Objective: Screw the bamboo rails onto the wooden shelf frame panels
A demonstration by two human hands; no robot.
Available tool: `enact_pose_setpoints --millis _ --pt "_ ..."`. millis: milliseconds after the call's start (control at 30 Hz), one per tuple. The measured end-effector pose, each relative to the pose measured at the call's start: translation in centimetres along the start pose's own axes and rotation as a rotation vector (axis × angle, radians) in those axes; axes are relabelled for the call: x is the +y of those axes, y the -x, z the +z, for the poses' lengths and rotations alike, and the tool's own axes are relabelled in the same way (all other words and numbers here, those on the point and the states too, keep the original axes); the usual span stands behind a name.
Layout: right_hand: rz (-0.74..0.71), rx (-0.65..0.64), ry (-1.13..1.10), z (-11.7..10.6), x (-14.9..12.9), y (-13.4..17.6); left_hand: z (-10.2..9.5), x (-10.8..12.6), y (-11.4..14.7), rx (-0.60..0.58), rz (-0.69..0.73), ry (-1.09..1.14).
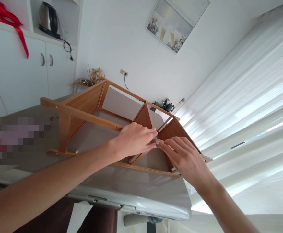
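A wooden shelf rack (90, 115) with several shelf panels lies on its side on the table. My left hand (135, 137) is closed around its upper rail, near the middle shelf panel (144, 117). Close by, my right hand (180, 152) pinches a small bent metal hex key (157, 144) against the same rail. The fingertips of both hands nearly meet there. The screw or hole under the key is too small to make out.
The grey table (136, 184) carries the rack. Dried stalks (95, 76) and black objects (165, 105) are beyond it. A kettle (49, 19) stands in the white cabinet (22, 68) at left. White curtains (248, 97) hang at right.
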State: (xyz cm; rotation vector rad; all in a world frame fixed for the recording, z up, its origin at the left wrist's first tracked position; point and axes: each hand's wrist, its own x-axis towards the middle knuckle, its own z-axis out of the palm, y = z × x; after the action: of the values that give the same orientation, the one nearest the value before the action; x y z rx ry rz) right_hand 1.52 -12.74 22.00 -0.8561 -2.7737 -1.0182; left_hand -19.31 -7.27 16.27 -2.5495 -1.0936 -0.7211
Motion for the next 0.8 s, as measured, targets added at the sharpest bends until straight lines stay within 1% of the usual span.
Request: enact_pose_setpoints --millis 100,200,333,467,633,800 --pt "0.045 0.02 -0.03 1.1 -0.1 0.7 -0.1 0.0 0.0 0.013 0.017 0.007" --pt "0.057 0.054 -0.056 1.9 -0.1 0.9 -0.1 0.0 0.1 0.022 0.023 -0.001" --pt "0.073 0.096 -0.058 2.3 -0.2 0.9 -0.1 0.0 0.1 -0.007 0.017 -0.007" --pt "0.103 0.094 -0.058 2.4 -0.5 1.0 -0.2 0.0 -0.1 -0.042 0.001 0.003" --pt "0.136 0.131 -0.085 3.1 -1.1 1.4 -0.3 0.0 -0.1 -0.043 0.003 -0.011" --pt "0.191 0.167 -0.139 3.9 -1.7 1.8 0.1 -0.1 0.1 -0.042 0.008 -0.027"
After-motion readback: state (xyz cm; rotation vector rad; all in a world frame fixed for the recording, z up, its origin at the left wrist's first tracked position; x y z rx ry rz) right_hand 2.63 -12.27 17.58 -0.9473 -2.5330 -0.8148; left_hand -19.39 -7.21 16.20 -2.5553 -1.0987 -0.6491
